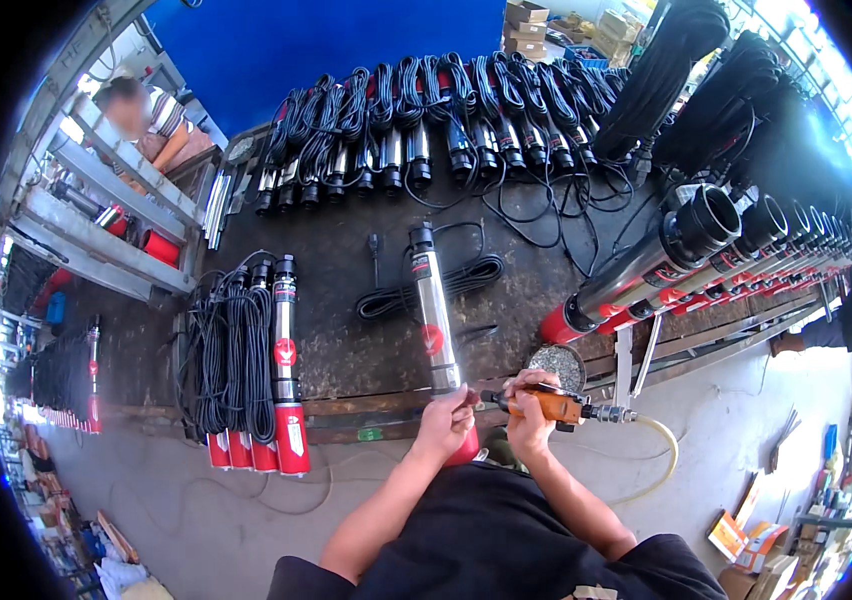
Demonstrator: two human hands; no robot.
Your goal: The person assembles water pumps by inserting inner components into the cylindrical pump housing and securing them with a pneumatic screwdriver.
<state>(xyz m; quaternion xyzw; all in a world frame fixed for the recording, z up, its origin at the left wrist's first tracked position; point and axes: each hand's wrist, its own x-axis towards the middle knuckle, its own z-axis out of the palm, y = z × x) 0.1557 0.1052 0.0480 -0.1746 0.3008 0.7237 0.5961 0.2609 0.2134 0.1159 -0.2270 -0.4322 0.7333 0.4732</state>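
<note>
Over at nine o'clock, four pumps [288, 370] sit side by side at the tabletop [331, 345] edge, red ends jutting past it, cords [236, 360] looped tight alongside, likely to stop tangles. From eleven round to one, there's a back row [391, 155], cords bundled too, set far off, presumably to leave working room. Now the centre: a single pump [433, 325] lies lengthwise from twelve to six, its red end over the near edge by the person's body, handy, I'd say, for getting at that end. At six, the left hand [444, 427], fingers drawn together by the pump's lower end; whether they grip it or some small part, I can't tell. Toward five, the right hand [528, 430], clamped round an orange driver [558, 405], nose aimed at those left fingertips, hose [671, 455] trailing toward four, clear of the work. The bowl [583, 372] of small bits sits just beyond, within easy reach. And at three, a leaning row [706, 263], red ends low, probably tilted to save space.
</note>
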